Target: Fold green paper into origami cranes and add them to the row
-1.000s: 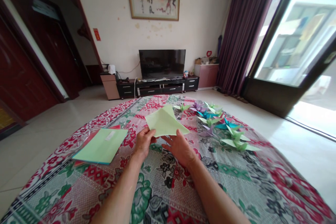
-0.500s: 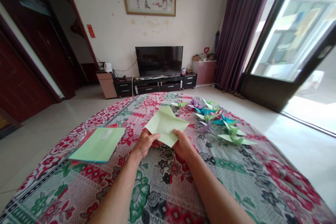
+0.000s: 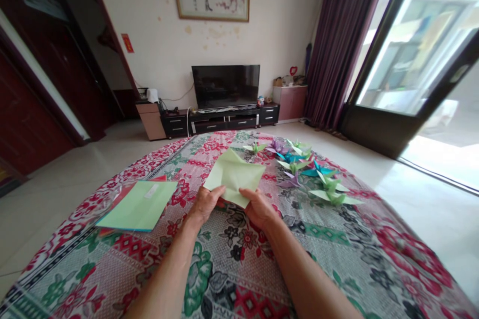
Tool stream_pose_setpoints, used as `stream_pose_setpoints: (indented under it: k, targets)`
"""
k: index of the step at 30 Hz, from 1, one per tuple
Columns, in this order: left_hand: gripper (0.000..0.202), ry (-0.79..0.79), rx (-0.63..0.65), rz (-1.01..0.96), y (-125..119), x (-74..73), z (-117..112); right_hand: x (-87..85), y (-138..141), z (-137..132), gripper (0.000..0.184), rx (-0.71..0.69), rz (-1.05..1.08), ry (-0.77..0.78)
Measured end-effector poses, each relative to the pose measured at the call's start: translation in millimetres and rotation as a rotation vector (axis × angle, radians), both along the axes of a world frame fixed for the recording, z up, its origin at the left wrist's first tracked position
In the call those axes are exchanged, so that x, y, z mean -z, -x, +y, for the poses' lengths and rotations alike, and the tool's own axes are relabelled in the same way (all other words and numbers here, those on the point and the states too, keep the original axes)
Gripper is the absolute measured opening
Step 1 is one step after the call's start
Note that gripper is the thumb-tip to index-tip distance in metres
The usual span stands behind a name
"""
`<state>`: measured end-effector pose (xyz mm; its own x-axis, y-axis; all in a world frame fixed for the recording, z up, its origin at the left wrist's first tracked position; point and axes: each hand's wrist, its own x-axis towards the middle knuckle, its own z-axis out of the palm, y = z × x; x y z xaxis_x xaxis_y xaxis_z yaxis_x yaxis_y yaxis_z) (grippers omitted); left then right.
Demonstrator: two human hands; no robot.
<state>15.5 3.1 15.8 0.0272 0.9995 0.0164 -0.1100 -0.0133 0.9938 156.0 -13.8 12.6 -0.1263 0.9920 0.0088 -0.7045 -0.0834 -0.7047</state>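
Note:
A creased sheet of pale green paper (image 3: 234, 172) is held up over the flowered tablecloth (image 3: 232, 264), one corner pointing away from me. My left hand (image 3: 205, 204) grips its near left edge, thumb on top and fingers beneath. On the near right edge, my right hand (image 3: 258, 207) pinches the paper the same way, its thumb close to the left one. The fingers under the sheet are partly hidden. Right of the paper stand several folded paper cranes, among them a green crane (image 3: 333, 197), a blue crane (image 3: 318, 169) and a purple crane (image 3: 292, 179).
To the left lies a stack of coloured paper (image 3: 140, 207), green on top with a small white label. Beyond the round table's far edge are a television (image 3: 226, 85) on a low black cabinet (image 3: 213, 122), a purple curtain (image 3: 331, 50) and a glass door (image 3: 407, 60).
My right thumb has slid left along the paper, nearer to my left thumb. The sheet's near side is bent a little differently. The cranes and the stack lie as before.

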Motion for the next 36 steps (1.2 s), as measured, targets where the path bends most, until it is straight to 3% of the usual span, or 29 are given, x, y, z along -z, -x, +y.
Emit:
stream_pose_setpoints:
  k: [4,8,15,23,26,28,32,34,36]
  targets:
    - [0.037,0.002,0.086,-0.012,11.3,-4.9,0.8,5.2,-2.1,4.0,0.035,0.075,-0.047,0.085]
    - [0.058,-0.126,0.005,-0.158,32.5,-11.7,2.8,10.8,-10.8,9.8,0.028,0.106,-0.108,0.138]
    - [0.043,-0.42,-0.001,0.219,40.4,-14.7,6.0,9.1,-23.7,12.6,0.023,0.058,-0.244,0.136]
    - [0.044,-0.537,0.135,0.569,33.8,-6.6,8.6,11.3,-23.1,14.5,0.029,0.028,-0.4,0.088]
    - [0.035,-0.497,0.234,0.641,34.4,-2.6,8.8,17.7,-22.3,17.1,0.038,0.01,-0.512,-0.011]
    - [0.03,-0.472,0.282,0.689,33.9,0.0,8.5,20.8,-24.2,18.8,0.047,0.073,-0.67,-0.08]
    - [0.026,-0.472,0.306,0.735,32.2,4.2,8.6,14.8,-33.8,17.4,0.067,0.428,-1.126,-0.265]
    - [0.026,-0.477,0.316,0.747,32.0,5.0,8.9,7.5,-37.8,13.2,0.063,0.593,-1.284,-0.467]
    - [0.026,-0.48,0.332,0.762,32.6,4.7,9.1,1.7,-39.6,7.7,0.043,0.566,-1.393,-0.631]
